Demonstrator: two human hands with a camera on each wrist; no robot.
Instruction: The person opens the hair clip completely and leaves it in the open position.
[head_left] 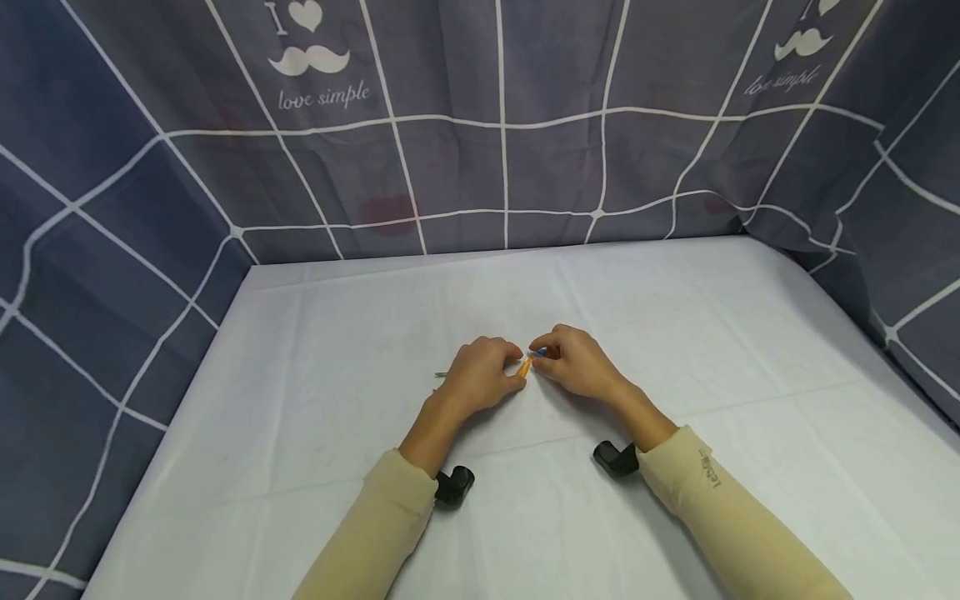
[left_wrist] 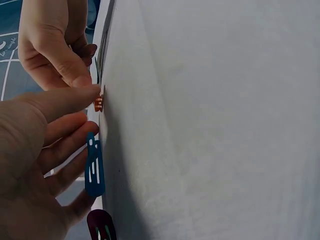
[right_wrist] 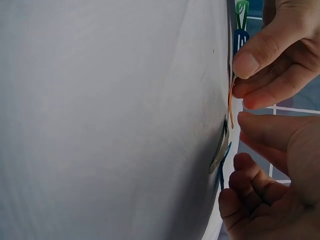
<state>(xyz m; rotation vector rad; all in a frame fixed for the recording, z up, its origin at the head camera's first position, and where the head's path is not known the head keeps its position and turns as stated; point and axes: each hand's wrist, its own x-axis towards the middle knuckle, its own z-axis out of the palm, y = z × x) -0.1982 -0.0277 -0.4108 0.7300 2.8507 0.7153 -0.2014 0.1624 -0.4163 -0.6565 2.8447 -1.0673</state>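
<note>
An orange snap hair clip (head_left: 524, 367) stands out between the two hands on the white table. My left hand (head_left: 483, 371) pinches it between thumb and forefinger, and its free end points toward the right hand (right_wrist: 295, 165). That right hand is close by, its thumb and fingers apart with nothing between them. Near the right fingers lie a pale grey clip (right_wrist: 219, 152) and a blue clip (right_wrist: 223, 167). By the left hand's other fingers are another blue clip (left_wrist: 94, 167) and a dark red clip (left_wrist: 101, 224), partly cut off by the frame.
A green clip (right_wrist: 242, 11) lies beyond the left hand in the right wrist view. The white cloth-covered table (head_left: 337, 317) reaches back to a dark grey checked curtain (head_left: 450, 167), which also hangs along both sides. Black camera mounts (head_left: 453, 487) sit at the wrists.
</note>
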